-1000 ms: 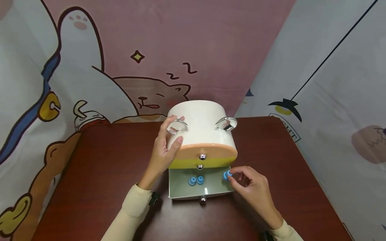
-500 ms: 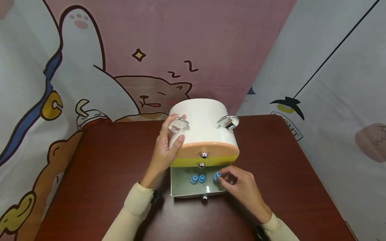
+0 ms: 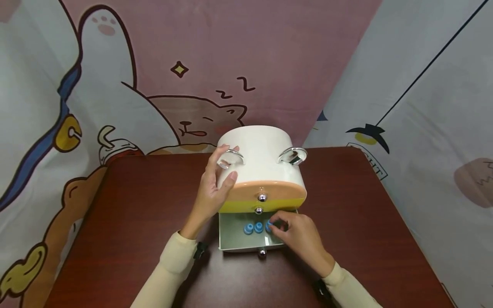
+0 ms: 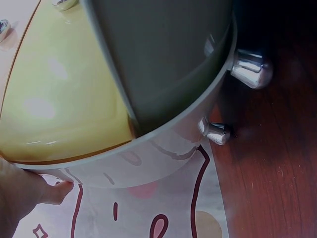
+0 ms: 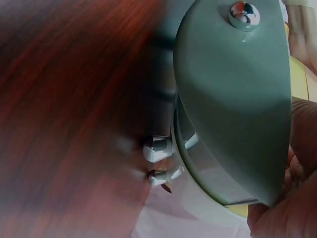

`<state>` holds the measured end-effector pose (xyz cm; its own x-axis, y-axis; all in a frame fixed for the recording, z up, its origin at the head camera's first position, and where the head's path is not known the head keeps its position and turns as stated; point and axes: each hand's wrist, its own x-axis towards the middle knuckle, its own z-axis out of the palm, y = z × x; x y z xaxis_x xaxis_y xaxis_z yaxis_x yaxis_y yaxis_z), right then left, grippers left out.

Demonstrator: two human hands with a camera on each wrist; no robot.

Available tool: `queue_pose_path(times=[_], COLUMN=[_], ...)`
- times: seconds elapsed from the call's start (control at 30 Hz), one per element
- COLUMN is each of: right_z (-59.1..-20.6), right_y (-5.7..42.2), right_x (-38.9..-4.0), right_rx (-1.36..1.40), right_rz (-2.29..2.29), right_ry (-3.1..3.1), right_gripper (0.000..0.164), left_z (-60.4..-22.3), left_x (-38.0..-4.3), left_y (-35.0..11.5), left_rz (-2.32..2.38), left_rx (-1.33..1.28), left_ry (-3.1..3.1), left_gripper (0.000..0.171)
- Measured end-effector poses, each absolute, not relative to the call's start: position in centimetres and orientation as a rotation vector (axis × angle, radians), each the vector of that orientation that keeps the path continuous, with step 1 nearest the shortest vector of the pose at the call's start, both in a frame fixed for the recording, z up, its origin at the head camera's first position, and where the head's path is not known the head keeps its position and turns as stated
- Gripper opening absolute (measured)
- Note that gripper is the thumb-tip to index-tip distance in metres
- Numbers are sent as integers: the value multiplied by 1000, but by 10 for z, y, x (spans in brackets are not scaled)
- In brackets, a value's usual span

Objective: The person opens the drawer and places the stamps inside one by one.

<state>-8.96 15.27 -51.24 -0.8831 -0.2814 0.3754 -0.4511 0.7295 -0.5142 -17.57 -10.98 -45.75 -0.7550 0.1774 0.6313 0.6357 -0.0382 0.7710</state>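
Observation:
A white rounded mini drawer cabinet with silver ear-like loops stands on the table in the head view. Its pale green bottom drawer is pulled out. Two small blue knob-shaped pieces sit side by side inside, a left one and a right one. My right hand pinches a third blue piece just right of them, within the drawer; fingertips partly cover it. My left hand grips the cabinet's left side around the silver loop. Neither wrist view shows the blue pieces.
Above the green drawer, the orange drawer and yellow drawer are closed, each with a silver knob. The brown wooden table reaches back to a cartoon-printed cloth. Silver feet show under the cabinet.
My right hand has moved left across the open drawer with the pinched blue piece, bringing it beside the other two. My left hand has kept its hold on the cabinet.

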Motion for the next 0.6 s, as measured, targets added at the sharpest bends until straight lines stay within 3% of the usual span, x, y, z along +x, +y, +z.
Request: queue_pose_path(times=[0.6], right_z=[-508], right_y=[143], right_x=[-97], right_rx=[599], right_rz=[745], right_ry=[-2804], right_gripper=[26], left_z=[-457], left_x=[-173], left_y=[-111], left_rz=[-1840], left_rx=[-825], left_ry=[-1930], left_gripper=[61])
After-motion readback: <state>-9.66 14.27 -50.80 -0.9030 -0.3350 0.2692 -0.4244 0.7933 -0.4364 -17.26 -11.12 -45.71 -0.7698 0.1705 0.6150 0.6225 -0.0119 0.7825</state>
